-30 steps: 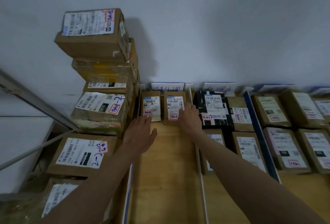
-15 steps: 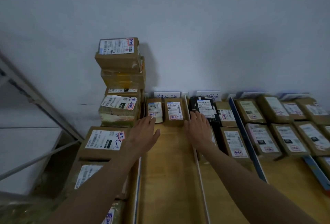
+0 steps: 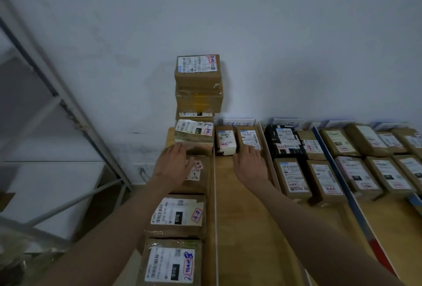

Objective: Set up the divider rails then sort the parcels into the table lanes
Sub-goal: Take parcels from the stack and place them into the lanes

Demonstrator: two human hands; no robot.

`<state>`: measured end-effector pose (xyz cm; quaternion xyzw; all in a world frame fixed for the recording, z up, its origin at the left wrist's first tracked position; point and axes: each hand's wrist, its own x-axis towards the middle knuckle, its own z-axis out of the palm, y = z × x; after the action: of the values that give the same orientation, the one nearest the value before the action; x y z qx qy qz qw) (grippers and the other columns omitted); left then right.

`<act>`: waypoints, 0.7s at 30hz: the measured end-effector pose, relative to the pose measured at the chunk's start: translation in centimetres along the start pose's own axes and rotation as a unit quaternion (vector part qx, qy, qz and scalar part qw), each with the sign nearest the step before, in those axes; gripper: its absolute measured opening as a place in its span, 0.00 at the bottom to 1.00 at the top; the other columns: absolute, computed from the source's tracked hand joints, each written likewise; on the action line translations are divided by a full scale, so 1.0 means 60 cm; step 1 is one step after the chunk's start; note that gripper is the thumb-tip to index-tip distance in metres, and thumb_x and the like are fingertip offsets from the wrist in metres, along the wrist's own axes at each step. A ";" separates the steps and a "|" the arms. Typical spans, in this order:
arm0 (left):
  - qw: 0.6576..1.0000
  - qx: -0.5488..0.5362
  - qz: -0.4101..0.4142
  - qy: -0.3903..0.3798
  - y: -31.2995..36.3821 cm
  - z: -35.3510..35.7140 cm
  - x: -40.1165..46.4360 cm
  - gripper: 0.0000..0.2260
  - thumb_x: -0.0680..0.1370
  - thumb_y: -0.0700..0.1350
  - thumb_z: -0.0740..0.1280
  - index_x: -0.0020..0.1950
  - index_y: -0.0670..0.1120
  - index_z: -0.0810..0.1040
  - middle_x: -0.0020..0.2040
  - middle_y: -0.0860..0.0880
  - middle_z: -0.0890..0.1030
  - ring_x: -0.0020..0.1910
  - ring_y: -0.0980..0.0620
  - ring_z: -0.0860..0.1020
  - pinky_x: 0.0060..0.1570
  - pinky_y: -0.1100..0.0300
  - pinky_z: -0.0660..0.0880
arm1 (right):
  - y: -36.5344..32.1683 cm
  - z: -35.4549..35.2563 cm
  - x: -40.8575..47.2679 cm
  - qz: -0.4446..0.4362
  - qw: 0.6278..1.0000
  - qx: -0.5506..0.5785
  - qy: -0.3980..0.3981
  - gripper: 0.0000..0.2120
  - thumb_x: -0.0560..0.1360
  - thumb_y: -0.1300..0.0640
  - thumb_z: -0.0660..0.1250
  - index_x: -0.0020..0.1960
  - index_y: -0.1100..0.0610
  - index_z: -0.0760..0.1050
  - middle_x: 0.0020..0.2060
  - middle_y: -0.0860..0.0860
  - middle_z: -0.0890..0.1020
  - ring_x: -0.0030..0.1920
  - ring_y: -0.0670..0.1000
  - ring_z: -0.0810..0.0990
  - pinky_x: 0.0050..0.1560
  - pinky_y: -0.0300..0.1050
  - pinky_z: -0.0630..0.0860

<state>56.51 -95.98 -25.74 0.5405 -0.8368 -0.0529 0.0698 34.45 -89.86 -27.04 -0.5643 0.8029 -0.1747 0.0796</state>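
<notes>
We see both forearms reaching toward 12 o'clock over the wooden table (image 3: 246, 228). The left hand (image 3: 174, 164) lies flat, its fingers (image 3: 180, 148) straight and together, over a labelled brown parcel (image 3: 196, 178) in the leftmost lane; the fingertips reach the near edge of the taped parcel (image 3: 194, 136) at the foot of the parcel stack (image 3: 198, 84), which rises at 12 o'clock from that hand against the white wall (image 3: 274, 34). Whether they touch that edge we cannot tell.

The right hand (image 3: 250, 164) lies palm down in the middle lane, fingers (image 3: 249, 150) relaxed and loosely spread, holding nothing. Its fingertips meet the near end of a small brown parcel (image 3: 249, 138) at its 12 o'clock; a second small parcel (image 3: 226, 142) stands just beside that one, at the hand's 11 o'clock.

A white divider rail (image 3: 215, 217) runs between the two hands, at 3 o'clock of the left hand. Another white rail (image 3: 269, 160) lies at 3 o'clock of the right hand, with a black parcel (image 3: 285, 139) and brown parcels beyond it. A blue divider rail (image 3: 338, 183) lies farther toward 3 o'clock, with more labelled parcels (image 3: 374, 171) past it.

At 6 o'clock of the left hand, two further labelled parcels (image 3: 175, 215) fill the leftmost lane. A grey metal rack frame (image 3: 68, 107) stands at 9 o'clock.
</notes>
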 end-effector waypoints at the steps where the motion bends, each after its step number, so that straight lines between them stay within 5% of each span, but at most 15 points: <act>1: 1.000 0.001 -0.005 0.000 -0.017 -0.005 0.003 0.21 0.83 0.55 0.55 0.72 0.45 0.67 0.70 0.46 0.71 0.68 0.48 0.71 0.70 0.51 0.67 | -0.014 0.004 0.002 -0.004 1.000 0.005 -0.005 0.20 0.82 0.48 0.55 0.69 0.57 0.67 0.65 0.55 0.74 0.66 0.56 0.71 0.65 0.53 0.71; 12: 0.997 -0.012 -0.069 -0.007 -0.097 -0.021 0.083 0.24 0.83 0.55 0.54 0.75 0.44 0.65 0.71 0.44 0.71 0.68 0.45 0.71 0.68 0.51 0.67 | -0.109 0.040 0.089 -0.011 0.996 0.055 -0.064 0.18 0.83 0.49 0.53 0.68 0.57 0.65 0.62 0.56 0.75 0.61 0.56 0.75 0.60 0.57 0.76; 16: 0.989 -0.101 -0.100 -0.046 -0.089 -0.010 0.107 0.23 0.84 0.55 0.54 0.75 0.45 0.63 0.68 0.42 0.73 0.65 0.43 0.72 0.64 0.48 0.71 | -0.118 0.058 0.118 0.020 0.974 0.186 -0.125 0.15 0.84 0.54 0.53 0.68 0.56 0.64 0.60 0.57 0.79 0.57 0.57 0.79 0.53 0.52 0.77; 21: 0.945 -0.297 -0.134 -0.019 -0.060 0.014 0.111 0.18 0.84 0.51 0.55 0.73 0.50 0.67 0.67 0.46 0.76 0.64 0.44 0.74 0.62 0.49 0.74 | -0.122 0.069 0.125 0.051 0.943 0.296 -0.145 0.18 0.83 0.59 0.56 0.72 0.56 0.61 0.63 0.55 0.78 0.62 0.57 0.78 0.60 0.51 0.75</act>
<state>56.90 -103.52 -26.78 0.6016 -0.7039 -0.3182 0.2032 39.60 -99.88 -27.61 -0.4928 0.7223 -0.3170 0.3673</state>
